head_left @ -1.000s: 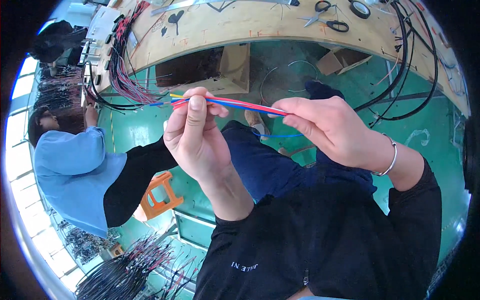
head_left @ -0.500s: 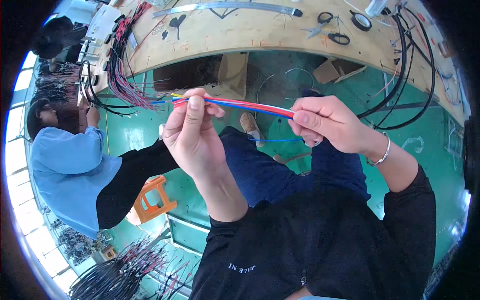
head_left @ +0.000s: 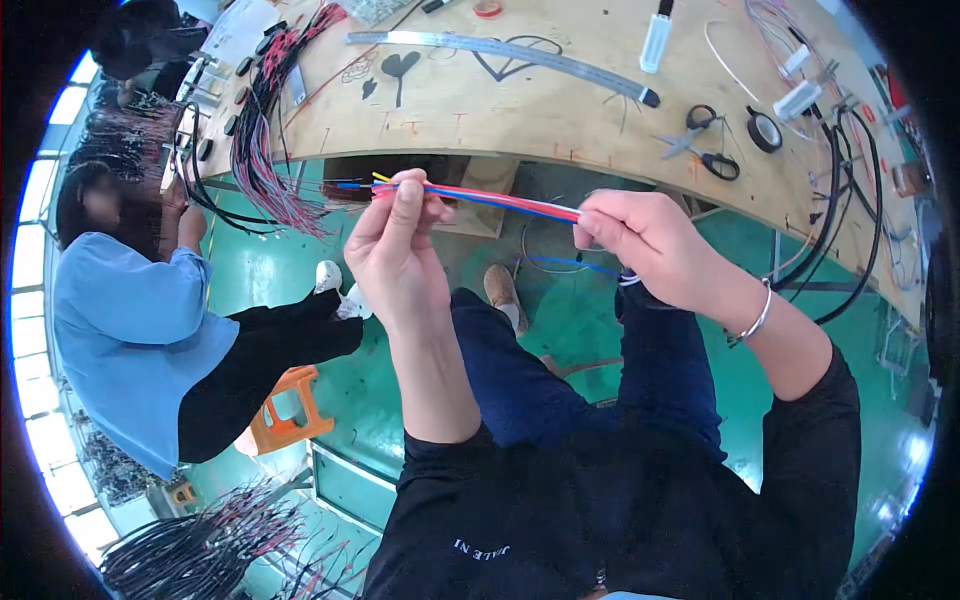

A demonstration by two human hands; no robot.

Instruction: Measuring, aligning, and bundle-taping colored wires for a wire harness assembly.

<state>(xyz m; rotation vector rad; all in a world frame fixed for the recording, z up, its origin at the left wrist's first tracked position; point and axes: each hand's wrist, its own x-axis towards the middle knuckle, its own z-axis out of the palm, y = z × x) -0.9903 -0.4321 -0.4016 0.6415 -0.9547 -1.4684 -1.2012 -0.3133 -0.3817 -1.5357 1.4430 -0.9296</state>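
Note:
A bundle of thin wires [head_left: 508,201], red, blue and white, stretches between my two hands above my lap. My left hand [head_left: 397,240] pinches it near one end, between thumb and fingers. Short tips in yellow, blue and red poke out to the left of that pinch. My right hand [head_left: 648,240] is closed around the bundle farther along, with the fingers curled under. A blue wire [head_left: 570,265] loops below, running toward the right hand. How the wires lie inside the right fist is hidden.
Across the far side stands a wooden worktable [head_left: 480,110] bearing scissors [head_left: 703,143], black tape [head_left: 765,130], a clear flat strip [head_left: 500,57] and black cables [head_left: 840,210]. Red-and-black wires [head_left: 262,130] hang off its edge. At left a person in blue [head_left: 135,330] sits by an orange stool [head_left: 290,410].
My view has shifted, showing more of the tabletop. The right hand's fingers have closed further round the wires, and the left still pinches the end.

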